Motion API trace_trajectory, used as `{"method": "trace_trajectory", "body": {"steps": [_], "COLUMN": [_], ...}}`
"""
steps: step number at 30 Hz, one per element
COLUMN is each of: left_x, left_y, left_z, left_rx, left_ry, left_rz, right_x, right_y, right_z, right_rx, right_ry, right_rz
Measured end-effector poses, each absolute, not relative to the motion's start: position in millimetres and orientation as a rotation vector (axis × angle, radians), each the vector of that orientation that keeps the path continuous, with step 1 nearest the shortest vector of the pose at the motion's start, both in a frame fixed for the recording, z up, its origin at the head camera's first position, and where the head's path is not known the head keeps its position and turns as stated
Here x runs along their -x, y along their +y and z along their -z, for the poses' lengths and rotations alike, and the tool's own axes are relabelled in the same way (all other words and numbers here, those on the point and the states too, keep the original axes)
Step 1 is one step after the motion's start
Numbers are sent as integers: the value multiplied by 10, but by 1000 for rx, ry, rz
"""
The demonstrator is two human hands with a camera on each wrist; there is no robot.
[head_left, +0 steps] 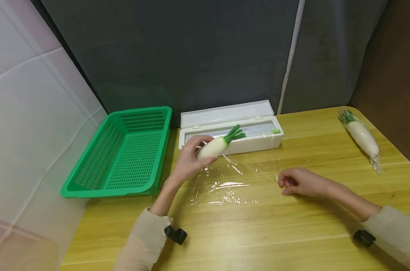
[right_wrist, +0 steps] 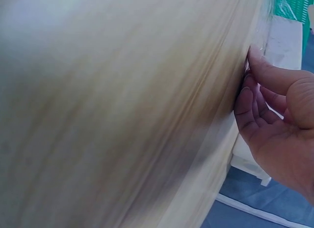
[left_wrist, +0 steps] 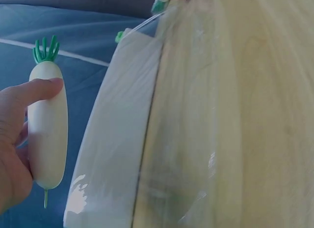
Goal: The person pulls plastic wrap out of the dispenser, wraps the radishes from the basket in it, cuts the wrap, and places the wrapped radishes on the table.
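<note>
My left hand (head_left: pixel 191 156) holds a white radish (head_left: pixel 213 148) with a green leafy top, fingers and thumb round its body. In the left wrist view the radish (left_wrist: pixel 48 125) stands upright, a thin root at its lower end. Below it a sheet of clear cling film (head_left: pixel 230 186) spreads over the table from a white dispenser box (head_left: pixel 252 145) with a raised lid. My right hand (head_left: pixel 301 182) is at the film's right edge, with fingers curled and the thumb near the index finger, pinching the film's edge. In the right wrist view the hand (right_wrist: pixel 279 105) partly hides that edge.
A green slotted basket (head_left: pixel 134 162) stands on the left of the wooden table (head_left: pixel 259 241). At the far right lies another radish (head_left: pixel 362 139) wrapped in clear film. A dark partition (head_left: pixel 191 56) rises behind the box, and a pale wall (head_left: pixel 32 113) is on the left.
</note>
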State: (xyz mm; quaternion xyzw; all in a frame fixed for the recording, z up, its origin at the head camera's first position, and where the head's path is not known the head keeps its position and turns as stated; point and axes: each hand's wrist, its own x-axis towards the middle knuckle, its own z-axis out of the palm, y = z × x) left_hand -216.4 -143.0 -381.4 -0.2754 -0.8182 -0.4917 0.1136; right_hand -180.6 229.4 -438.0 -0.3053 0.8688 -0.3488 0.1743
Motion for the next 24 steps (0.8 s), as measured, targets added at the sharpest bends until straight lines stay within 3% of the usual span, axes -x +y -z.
{"method": "trace_trajectory", "body": {"steps": [24], "left_x": [2188], "left_y": [-956], "left_z": [4159], "left_rx": [1021], "left_ry": [-2633], "left_rz": [1221], "right_x": [1811], "right_y": [2269], "right_z": [4362], "right_rx": [847], "right_ry": [2471], "right_rz": [956]}}
